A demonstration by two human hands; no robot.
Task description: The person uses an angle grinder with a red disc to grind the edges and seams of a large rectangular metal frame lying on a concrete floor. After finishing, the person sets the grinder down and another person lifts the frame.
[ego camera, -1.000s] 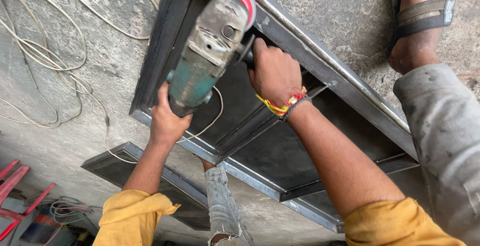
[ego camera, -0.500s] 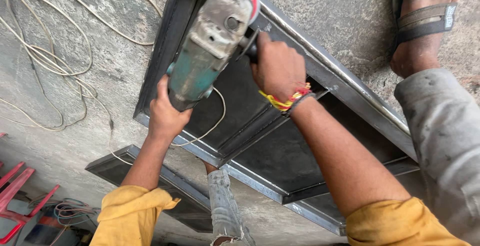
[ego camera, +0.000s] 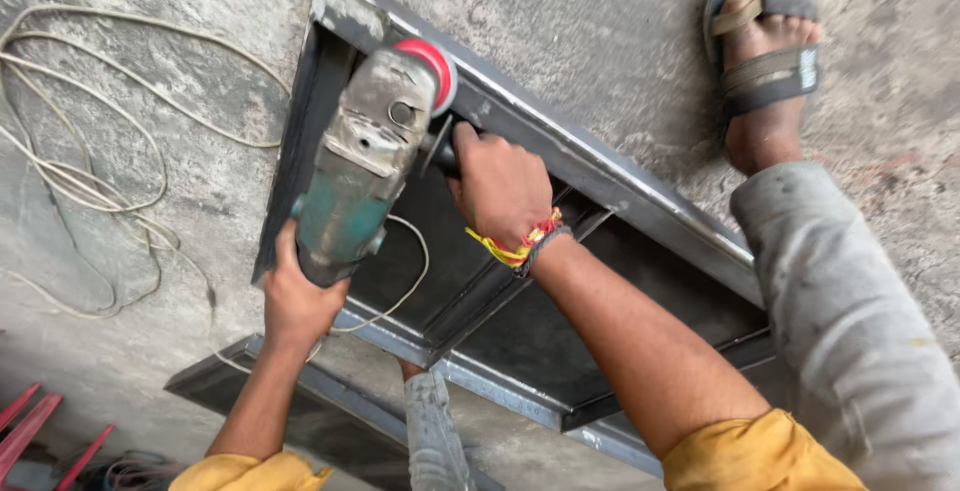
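Both hands grip the grinder (ego camera: pixel 365 166), left hand (ego camera: pixel 300 301) clenched round its rear body, right hand (ego camera: pixel 500 186) on the side handle, poised over the steel frame (ego camera: pixel 600 176) on the floor, where steady downward pressure seems needed.

Rough grey concrete floor (ego camera: pixel 620 41) (dusty), daylit.

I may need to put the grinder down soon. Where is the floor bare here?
Bare concrete lies above the steel frame, between its top rail and the sandalled foot. Left of the frame, loose cable crowds the floor. The frame itself is taken by both hands and the grinder.
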